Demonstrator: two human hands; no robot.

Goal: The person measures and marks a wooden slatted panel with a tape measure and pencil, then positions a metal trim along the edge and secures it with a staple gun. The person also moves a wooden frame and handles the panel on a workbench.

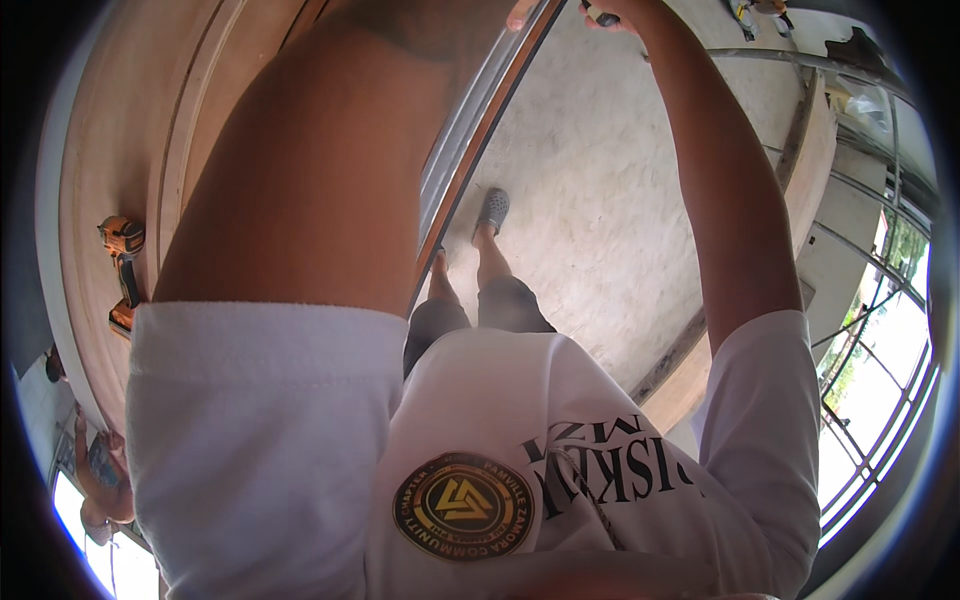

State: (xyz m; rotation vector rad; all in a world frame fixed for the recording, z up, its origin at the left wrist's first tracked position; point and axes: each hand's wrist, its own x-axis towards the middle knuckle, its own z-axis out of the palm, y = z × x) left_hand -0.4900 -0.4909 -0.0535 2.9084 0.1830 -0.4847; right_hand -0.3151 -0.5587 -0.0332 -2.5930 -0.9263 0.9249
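Note:
My right hand point(628, 14) is at the top edge, with its fingers closed around a small dark tool point(600, 15) with a pale end; its exact kind is not clear. Beside it, a few fingertips of my left hand point(520, 14) show against the long edge of a wooden panel point(432, 250). The rest of that hand is cut off, and my raised left arm covers much of the upper left. Silvery metal strips point(465, 125) run along the panel's edge.
An orange and black cordless driver point(123, 240) lies on the wooden surface point(110, 160) at left. Another person point(108, 485) is at the lower left. Hand tools point(745, 18) lie on the concrete floor point(600, 190) at upper right. Metal bars point(865, 340) stand at right.

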